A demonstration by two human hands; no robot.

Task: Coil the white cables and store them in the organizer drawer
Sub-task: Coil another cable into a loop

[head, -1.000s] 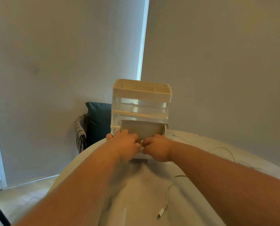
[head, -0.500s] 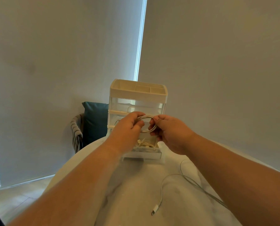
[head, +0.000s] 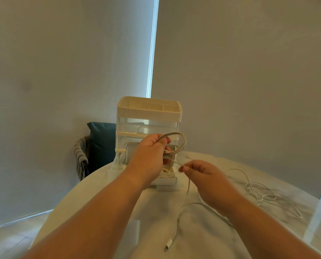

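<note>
A cream and clear plastic organizer (head: 149, 116) stands at the far side of the white table (head: 103, 199). Its bottom drawer (head: 167, 181) is pulled out, with coiled white cable inside. My left hand (head: 148, 156) is raised in front of the organizer and grips a loop of white cable (head: 183, 144). My right hand (head: 206, 176) pinches the same cable's loose strand lower and to the right. The strand runs down over the table to a plug end (head: 168, 246). A second white cable (head: 258, 193) lies tangled on the table at the right.
A dark cushion (head: 101, 141) on a woven chair (head: 80, 156) stands behind the table at the left. Grey roller blinds fill the background. The table's curved edge runs along the left, with floor below it.
The drawer went from being gripped by both hands to standing open. Both hands lifted a cable loop; now my left hand keeps it while my right hand has slid down the strand.
</note>
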